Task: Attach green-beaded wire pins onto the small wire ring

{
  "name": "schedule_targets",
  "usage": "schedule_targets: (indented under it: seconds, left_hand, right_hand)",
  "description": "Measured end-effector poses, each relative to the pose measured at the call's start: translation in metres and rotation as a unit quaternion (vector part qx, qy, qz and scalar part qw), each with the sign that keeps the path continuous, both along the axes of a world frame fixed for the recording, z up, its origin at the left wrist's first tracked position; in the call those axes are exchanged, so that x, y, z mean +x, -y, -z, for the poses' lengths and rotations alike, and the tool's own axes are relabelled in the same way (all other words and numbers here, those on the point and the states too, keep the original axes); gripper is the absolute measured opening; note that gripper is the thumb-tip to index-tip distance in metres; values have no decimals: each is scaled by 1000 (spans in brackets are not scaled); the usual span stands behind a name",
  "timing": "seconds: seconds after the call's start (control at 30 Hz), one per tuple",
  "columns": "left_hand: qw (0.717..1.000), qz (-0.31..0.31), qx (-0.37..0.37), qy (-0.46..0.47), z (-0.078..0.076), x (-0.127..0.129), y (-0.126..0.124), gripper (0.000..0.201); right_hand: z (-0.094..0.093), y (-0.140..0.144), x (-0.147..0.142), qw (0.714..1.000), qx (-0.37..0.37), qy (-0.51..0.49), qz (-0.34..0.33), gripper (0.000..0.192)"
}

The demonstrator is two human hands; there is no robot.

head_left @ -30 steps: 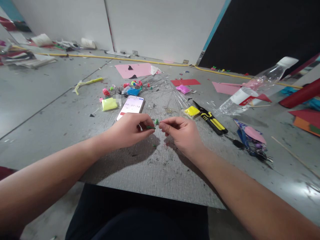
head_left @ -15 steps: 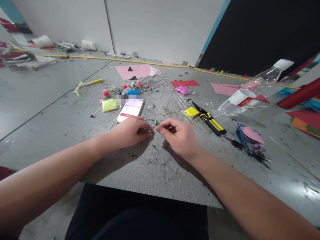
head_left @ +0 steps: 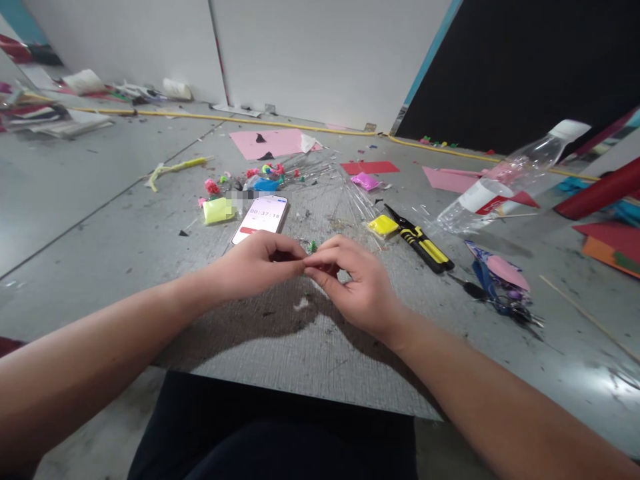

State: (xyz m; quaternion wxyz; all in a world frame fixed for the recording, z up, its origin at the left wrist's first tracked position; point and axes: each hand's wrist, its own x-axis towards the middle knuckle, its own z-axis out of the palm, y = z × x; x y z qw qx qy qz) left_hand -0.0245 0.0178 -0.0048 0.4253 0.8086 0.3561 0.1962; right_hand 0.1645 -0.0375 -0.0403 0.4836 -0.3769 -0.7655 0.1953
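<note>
My left hand (head_left: 255,263) and my right hand (head_left: 355,280) meet fingertip to fingertip just above the grey board (head_left: 300,347). Together they pinch a small green piece (head_left: 313,247), which looks like clay on a thin wire. Only a green tip shows behind the fingers; the rest is hidden. A phone (head_left: 261,217) with a running timer on its screen lies just beyond my left hand. A yellow clay pack (head_left: 383,225) and black-and-yellow cutters (head_left: 420,241) lie just beyond my right hand.
A lime clay pack (head_left: 218,210) and small coloured clay bits (head_left: 263,175) lie left of the phone, with clear cellophane (head_left: 330,180) behind. A plastic bottle (head_left: 505,180) lies at the right, with blue-handled scissors (head_left: 495,287) nearer. Pink paper (head_left: 270,141), red paper (head_left: 369,167) and a red roll (head_left: 600,190) lie farther off.
My hands have closed the gap between them and their fingertips now touch. The right hand shifted left toward the left hand, and the green piece is now mostly covered.
</note>
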Motion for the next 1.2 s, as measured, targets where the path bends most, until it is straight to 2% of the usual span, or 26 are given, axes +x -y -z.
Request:
schedule_targets:
  seconds: [0.17,0.53,0.7,0.83,0.93,1.03,1.1,1.2]
  left_hand:
    - [999,-4,-42,22,-1,-1,0,14]
    - [997,-18,-76,23,1,-3,0,14]
    - [998,-12,-66,22,2,-2,-1,14]
    - [999,-3,-37,16,4,-2,-3,14]
    - [1000,4,-21,9,4,-3,-3,15]
    - [1000,11,-4,0,3,-3,-2,15]
    - [1000,18,10,-3,3,-4,-1,15]
    - [999,22,35,-5,2,-5,1,15]
  right_hand:
    - [-1,1,1,1000,1,-10,0,11]
    - [0,0,0,1000,10,-13,10,13]
    - [1,-2,-1,999,36,-29,2,13]
    - [1,-2,-2,999,19,-41,-2,11]
    - [1,-1,-1,998,-17,-59,-8,9]
    - [1,-2,0,992,-89,-89,-26,6]
    - [1,-3,0,978,-162,-126,-40,4]
    - [4,-7,2,939,-277,-194,-67,13]
